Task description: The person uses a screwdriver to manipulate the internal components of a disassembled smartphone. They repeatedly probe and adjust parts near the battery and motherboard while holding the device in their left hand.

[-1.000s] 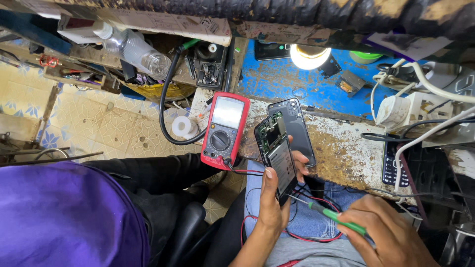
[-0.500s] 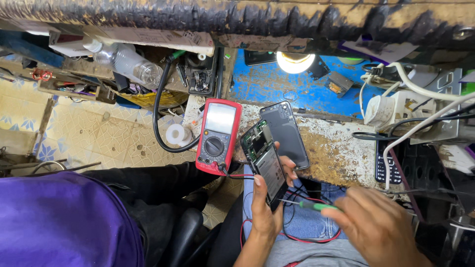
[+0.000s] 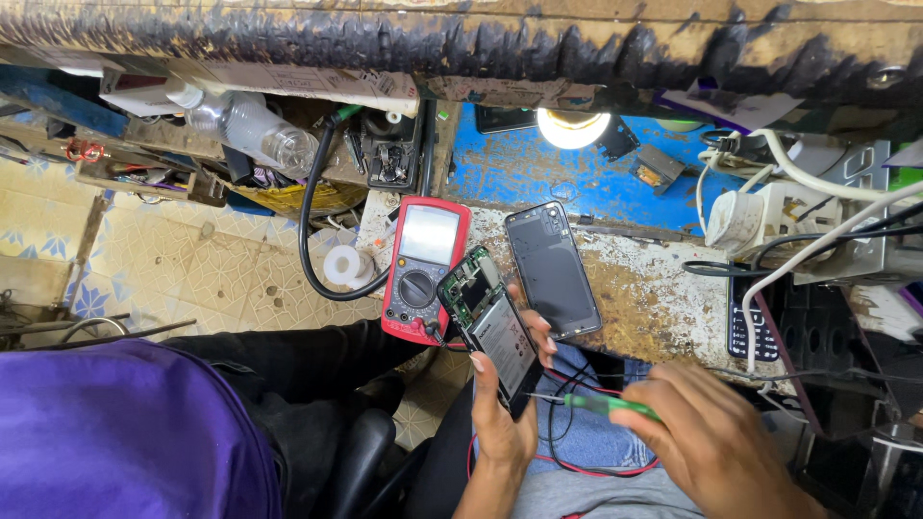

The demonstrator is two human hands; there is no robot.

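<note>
The left hand (image 3: 500, 423) grips an opened phone (image 3: 490, 327), circuit board up, above the lap near the counter (image 3: 654, 298). The right hand (image 3: 711, 442) pinches a green screwdriver (image 3: 601, 404), tip apparently touching the phone's edge. Steady the phone; work slowly.

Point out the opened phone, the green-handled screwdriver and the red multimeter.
opened phone (image 3: 492, 327), head view, on its battery.
green-handled screwdriver (image 3: 608, 406), head view, on the green handle.
red multimeter (image 3: 419, 288), head view, on its round dial.
</note>
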